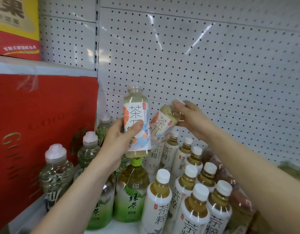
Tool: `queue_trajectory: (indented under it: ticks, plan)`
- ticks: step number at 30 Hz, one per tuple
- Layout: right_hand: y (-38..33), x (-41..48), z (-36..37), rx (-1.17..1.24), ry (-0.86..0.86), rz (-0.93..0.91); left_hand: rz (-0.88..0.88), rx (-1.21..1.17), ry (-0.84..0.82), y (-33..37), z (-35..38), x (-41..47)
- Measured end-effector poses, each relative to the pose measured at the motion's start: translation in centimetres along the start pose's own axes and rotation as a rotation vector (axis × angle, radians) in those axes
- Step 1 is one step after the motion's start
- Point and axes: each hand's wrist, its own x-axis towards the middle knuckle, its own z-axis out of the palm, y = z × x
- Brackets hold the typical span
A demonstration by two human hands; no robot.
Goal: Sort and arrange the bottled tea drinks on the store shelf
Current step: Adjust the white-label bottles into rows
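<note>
Gripping an upright orange-label tea bottle [136, 122] in the curled fingers of the left hand [119, 141] and clutching a second, tilted bottle [161, 125] by its neck in the right hand [191, 119], both just above white-capped bottles [193, 191] and green tea bottles [131, 191] crowding the shelf [115, 228], red box [44, 124] at left, pegboard [213, 73] behind.

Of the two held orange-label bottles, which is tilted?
The right hand holds the tilted bottle near its cap; the left hand holds the upright bottle.

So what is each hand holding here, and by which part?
The left hand grips an upright tea bottle around its label; the right hand holds a tilted tea bottle by its neck.
</note>
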Motion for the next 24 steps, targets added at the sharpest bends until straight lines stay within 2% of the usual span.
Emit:
queue_trajectory:
  ticks: [3,11,18,24]
  plan:
    - [-2.6,-1.6,0.5,0.218,0.197,-0.067,0.005,-0.029,-0.044,0.4,0.8,-0.9]
    - [-7.0,-10.8,0.8,0.398,0.485,-0.183,0.008,-0.169,-0.202,1.8,0.5,-5.9]
    - [-4.5,-21.9,0.9,0.280,0.566,-0.072,-0.071,-0.193,-0.376,0.1,2.2,-11.6]
    - [0.4,-30.4,-2.4,0.147,0.749,-0.019,-0.082,-0.138,-0.501,-3.0,7.2,-16.6]
